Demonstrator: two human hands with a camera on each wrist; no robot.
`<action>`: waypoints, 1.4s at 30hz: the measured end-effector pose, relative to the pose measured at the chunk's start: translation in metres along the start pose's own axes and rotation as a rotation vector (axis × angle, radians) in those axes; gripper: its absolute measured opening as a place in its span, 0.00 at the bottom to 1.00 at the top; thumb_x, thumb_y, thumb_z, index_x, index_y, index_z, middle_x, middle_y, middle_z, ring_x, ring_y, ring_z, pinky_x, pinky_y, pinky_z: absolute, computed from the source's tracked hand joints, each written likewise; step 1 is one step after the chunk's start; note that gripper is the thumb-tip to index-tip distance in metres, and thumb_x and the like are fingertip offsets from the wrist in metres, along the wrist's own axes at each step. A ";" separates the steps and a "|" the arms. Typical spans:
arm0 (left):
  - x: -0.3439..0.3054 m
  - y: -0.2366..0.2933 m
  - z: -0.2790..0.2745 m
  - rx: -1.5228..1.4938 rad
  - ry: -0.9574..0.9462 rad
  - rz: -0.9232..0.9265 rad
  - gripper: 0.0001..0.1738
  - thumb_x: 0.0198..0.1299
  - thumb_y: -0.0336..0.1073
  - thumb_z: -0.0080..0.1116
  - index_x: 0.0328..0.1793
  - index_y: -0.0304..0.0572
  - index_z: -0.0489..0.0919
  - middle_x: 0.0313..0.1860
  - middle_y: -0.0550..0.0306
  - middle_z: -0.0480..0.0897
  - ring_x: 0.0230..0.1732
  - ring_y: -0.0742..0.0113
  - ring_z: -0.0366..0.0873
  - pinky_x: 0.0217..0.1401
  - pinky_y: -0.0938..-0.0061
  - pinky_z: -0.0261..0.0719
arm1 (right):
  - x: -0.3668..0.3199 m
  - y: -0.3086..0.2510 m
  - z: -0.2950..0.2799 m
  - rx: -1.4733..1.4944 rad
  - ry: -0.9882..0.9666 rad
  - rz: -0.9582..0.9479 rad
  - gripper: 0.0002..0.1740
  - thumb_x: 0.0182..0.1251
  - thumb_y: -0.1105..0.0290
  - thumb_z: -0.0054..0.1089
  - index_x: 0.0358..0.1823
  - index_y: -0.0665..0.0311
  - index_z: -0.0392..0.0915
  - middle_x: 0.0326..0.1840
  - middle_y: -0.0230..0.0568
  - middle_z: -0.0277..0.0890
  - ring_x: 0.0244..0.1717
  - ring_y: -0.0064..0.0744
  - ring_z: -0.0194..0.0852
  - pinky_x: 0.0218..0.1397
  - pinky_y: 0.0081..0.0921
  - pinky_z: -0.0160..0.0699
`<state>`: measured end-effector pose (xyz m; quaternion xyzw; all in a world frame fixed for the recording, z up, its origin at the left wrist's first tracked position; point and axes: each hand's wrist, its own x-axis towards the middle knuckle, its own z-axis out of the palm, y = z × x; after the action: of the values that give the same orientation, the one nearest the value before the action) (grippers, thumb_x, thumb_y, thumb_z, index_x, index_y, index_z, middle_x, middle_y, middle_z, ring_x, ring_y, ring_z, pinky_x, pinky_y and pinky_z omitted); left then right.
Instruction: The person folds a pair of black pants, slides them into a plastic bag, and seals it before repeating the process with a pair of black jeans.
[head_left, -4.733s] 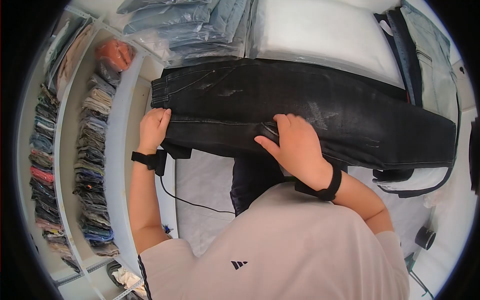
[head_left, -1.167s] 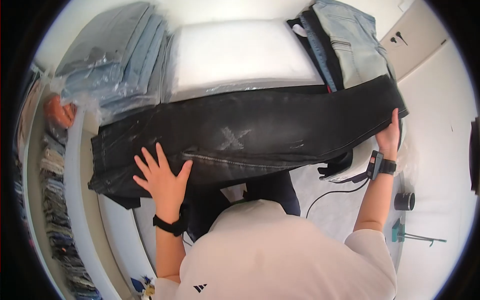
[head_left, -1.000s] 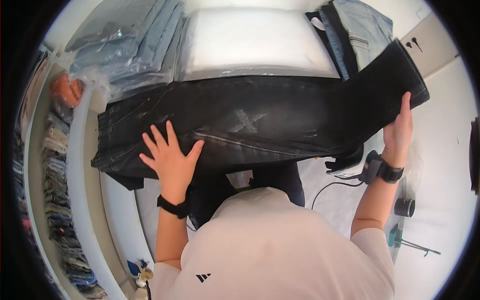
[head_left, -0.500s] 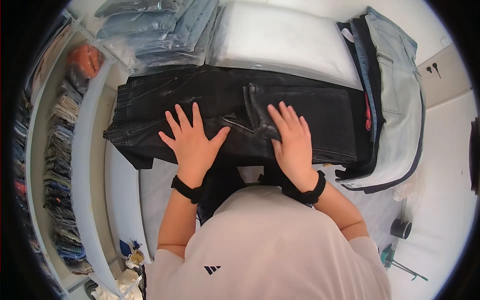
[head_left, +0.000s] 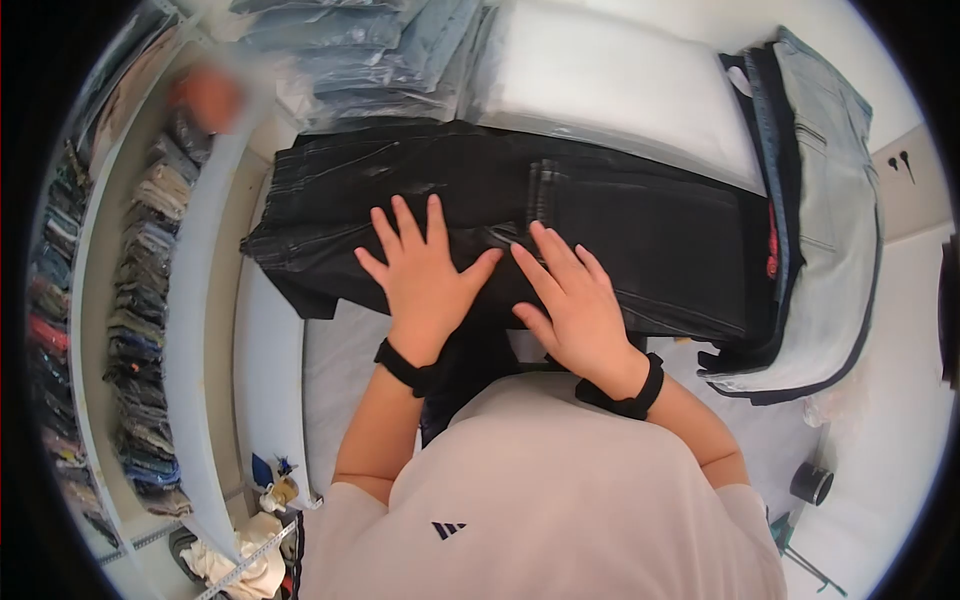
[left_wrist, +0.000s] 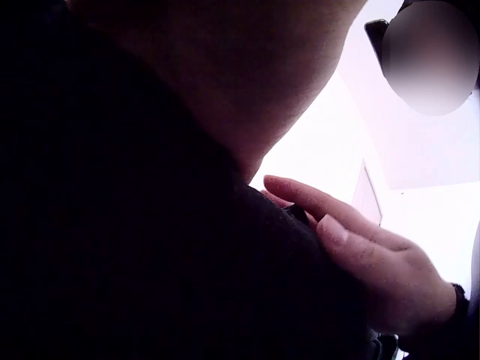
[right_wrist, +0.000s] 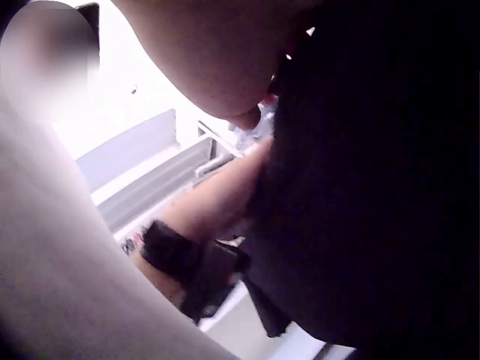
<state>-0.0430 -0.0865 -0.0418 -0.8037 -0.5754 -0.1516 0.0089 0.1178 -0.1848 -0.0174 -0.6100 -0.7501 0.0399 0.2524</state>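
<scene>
Orange shelf item (head_left: 205, 95) blurred, poss. clothes; jeans (left_wrist: 112, 247) murky.

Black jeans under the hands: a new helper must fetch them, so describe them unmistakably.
On the pale table, right before the person, the left hand and right hand press flat on one folded garment. Those are the black jeans. Their neighbours, the stack at the right and the bagged jeans behind, show pale blue denim.

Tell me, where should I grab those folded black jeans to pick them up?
Probably the near long edge of the black jeans, coming from the person's side. That edge lies free, while the far side meets the white bagged pile and the right end meets the light jeans stack.
</scene>
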 end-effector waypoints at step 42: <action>-0.011 -0.133 -0.009 -1.443 0.370 -0.814 0.26 0.64 0.53 0.55 0.50 0.33 0.72 0.40 0.54 0.76 0.38 0.68 0.76 0.41 0.77 0.72 | 0.007 0.001 0.022 -0.171 0.091 0.026 0.29 0.55 0.57 0.65 0.60 0.49 0.72 0.67 0.46 0.64 0.65 0.48 0.63 0.64 0.45 0.61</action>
<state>-0.1716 -0.0530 -0.0573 -0.3047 -0.5713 -0.6020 -0.4672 0.1086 -0.1721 -0.0344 -0.6401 -0.7306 -0.0488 0.2327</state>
